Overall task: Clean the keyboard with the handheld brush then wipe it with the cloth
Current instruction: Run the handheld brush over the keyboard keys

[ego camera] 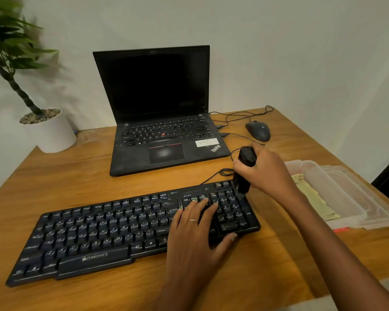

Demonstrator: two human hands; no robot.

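While left hand [195,223] flattens on keyboard [99,239], right hand [263,169] grips brush [245,167] upright

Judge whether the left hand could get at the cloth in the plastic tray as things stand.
Probably not easily: the left hand presses the keyboard, and the right hand gripping the brush lies between it and the cloth.

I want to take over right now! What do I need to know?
Right hand grips the black brush upright, its tip on the keyboard's far right corner.
Left hand lies flat on the right-side keys, steadying it.
Cloth sits untouched in the plastic tray to the right.
Brushing is underway; how much is done can't be told. Wiping remains.
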